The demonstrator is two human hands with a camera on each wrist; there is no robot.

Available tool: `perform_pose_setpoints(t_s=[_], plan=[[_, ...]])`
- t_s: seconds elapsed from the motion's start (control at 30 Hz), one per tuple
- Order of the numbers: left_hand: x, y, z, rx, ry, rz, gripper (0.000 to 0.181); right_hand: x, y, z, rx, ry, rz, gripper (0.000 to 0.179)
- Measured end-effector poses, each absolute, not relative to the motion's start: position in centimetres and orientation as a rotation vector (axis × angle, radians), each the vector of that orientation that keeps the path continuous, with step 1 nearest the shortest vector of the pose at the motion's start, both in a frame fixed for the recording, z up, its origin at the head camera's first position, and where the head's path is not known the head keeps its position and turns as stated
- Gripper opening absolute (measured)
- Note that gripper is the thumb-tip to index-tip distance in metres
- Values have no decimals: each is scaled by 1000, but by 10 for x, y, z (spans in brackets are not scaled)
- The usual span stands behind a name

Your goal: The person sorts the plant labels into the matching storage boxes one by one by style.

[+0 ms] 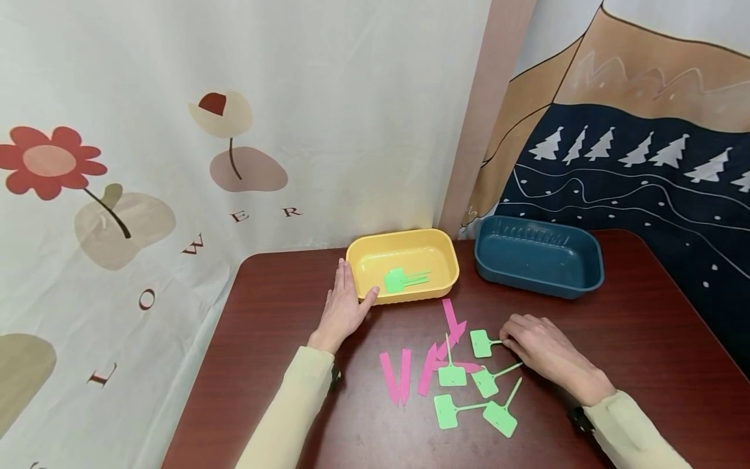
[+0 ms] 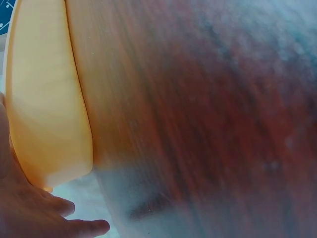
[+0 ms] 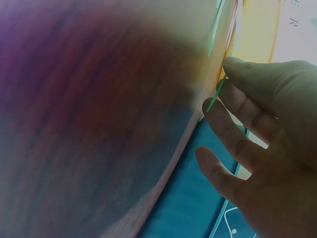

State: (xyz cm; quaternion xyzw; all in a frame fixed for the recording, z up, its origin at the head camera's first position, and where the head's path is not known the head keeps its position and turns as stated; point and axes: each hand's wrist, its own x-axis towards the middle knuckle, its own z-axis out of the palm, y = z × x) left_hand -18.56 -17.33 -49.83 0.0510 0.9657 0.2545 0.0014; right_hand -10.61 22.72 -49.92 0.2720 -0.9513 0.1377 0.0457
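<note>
My left hand point(image 1: 342, 312) rests against the near left corner of the yellow plastic basin point(image 1: 418, 294), fingers straight along its side and thumb at the front rim. Inside lie several green T-shaped plant labels point(image 1: 395, 280), stacked with their stems to the right. Thumb and fingertips of my right hand point(image 1: 547, 352) pinch the stem of another green plant label point(image 1: 482, 344), whose head points left. In the right wrist view its thin stem point(image 3: 216, 97) shows between the fingertips. Several more green labels point(image 1: 452, 375) lie just left of and below this hand.
Pink pointed plant labels point(image 1: 405, 376) are scattered on the dark red-brown table point(image 1: 263, 312), some overlapped by green ones. A dark blue basin point(image 1: 539, 283) stands at the back right. Printed curtains point(image 1: 351, 130) hang behind the table.
</note>
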Motion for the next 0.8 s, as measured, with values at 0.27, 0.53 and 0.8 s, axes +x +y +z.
perform_pose_setpoints(t_s=[0.27,0.53,0.8], plan=[[-185,-173,-498,161,3040,801,99,-108,226,-498,841,-2877,427,24],[-185,-173,-498,165,3052,800,99,-108,225,-497,849,-2858,430,22],[-185,-173,-498,161,3049,801,99,-111,217,-489,848,-2840,494,20]])
